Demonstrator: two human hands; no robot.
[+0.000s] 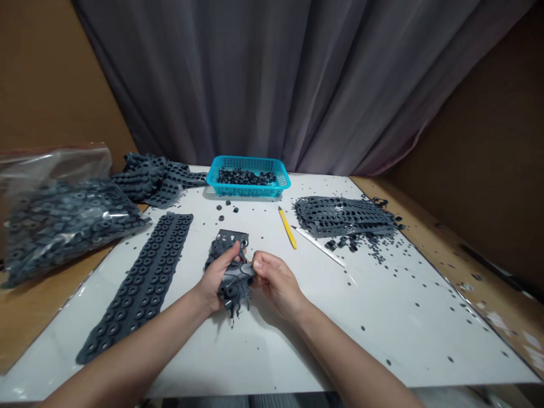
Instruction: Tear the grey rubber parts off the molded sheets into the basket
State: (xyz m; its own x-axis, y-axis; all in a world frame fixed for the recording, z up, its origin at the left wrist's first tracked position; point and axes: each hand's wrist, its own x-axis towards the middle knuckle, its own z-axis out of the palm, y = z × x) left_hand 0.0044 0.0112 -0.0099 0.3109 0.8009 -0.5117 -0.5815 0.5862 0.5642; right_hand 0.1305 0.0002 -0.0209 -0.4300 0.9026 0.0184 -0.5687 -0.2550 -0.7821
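Head view: both hands grip one rubber sheet

Left hand [216, 279], thumb uppermost, clasps the rubber sheet [238, 273] over the middle of the white table [382, 306]. Right hand [276, 277], fingers curled, pinches the sheet's right edge.

Surroundings, left to right: plastic bag [72, 226] of rings; ringed strip [147, 277], partly hidden by the left forearm [140, 345]; heaped sheets [147, 173]; blue basket [249, 191] holding dark pieces; yellow pen [288, 228]; white pen [321, 247]; stacked perforated sheets [344, 216].
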